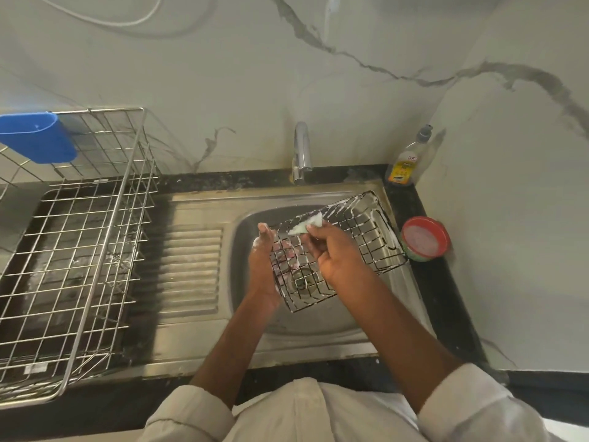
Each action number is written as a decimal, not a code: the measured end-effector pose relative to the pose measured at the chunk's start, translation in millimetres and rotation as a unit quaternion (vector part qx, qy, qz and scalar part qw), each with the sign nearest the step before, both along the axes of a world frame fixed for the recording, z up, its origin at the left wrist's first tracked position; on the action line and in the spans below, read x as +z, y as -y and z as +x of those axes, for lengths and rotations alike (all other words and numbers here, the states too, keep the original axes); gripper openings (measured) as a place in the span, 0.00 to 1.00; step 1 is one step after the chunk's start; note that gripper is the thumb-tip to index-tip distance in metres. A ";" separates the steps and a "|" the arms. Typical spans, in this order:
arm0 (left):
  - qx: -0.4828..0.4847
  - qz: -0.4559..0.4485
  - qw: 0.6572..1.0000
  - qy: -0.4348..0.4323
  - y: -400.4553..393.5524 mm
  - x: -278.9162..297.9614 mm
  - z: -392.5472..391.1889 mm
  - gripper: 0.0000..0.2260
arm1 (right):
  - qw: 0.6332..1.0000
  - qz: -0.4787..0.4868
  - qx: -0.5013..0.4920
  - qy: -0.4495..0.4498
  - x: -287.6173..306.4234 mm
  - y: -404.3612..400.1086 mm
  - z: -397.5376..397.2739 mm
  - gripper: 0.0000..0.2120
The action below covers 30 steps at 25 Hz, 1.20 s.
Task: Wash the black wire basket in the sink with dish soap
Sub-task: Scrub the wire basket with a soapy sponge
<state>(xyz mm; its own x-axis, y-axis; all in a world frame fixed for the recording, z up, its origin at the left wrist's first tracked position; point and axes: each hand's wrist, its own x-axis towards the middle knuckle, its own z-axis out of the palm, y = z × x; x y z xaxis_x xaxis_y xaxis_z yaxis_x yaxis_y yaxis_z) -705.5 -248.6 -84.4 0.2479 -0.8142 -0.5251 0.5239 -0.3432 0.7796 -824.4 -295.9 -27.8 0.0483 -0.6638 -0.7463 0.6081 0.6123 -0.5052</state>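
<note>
Left hand (264,250) steadies the sudsy black wire basket (338,247) over the steel sink (242,237). Right hand (334,250) pinches a pale-green sponge (306,226) at the basket's 11 o'clock corner. Scrubbing looks underway; rinsing remains.

Your black counter (424,218) runs along the wall, and the shiny metal sink (197,317) is set into it. At ten o'clock from the sink bowl, a big silver wire rack (79,250) sits on the counter. At two o'clock, in the corner, stands a soap bottle (406,164). At three o'clock, a little red-rimmed tub (425,238) sits on the counter.
</note>
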 end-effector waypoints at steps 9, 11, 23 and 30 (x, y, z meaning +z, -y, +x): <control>0.009 -0.005 1.000 0.002 2.4 2.6 -1.5 0.41 | 0.996 -0.009 -0.086 -0.011 -1.5 9.3 -22.7 0.08; 0.010 -0.003 1.000 0.002 0.5 4.4 -3.8 0.38 | 0.996 0.001 -0.066 -0.054 -8.4 16.1 -24.5 0.06; -0.004 -0.013 0.999 0.041 -10.8 4.3 -2.4 0.44 | 0.989 0.026 -0.142 0.042 -38.6 51.3 -50.5 0.13; 0.021 -0.034 0.994 0.099 -9.8 9.5 -4.0 0.21 | 0.967 0.059 -0.219 0.112 -25.3 48.0 -51.2 0.03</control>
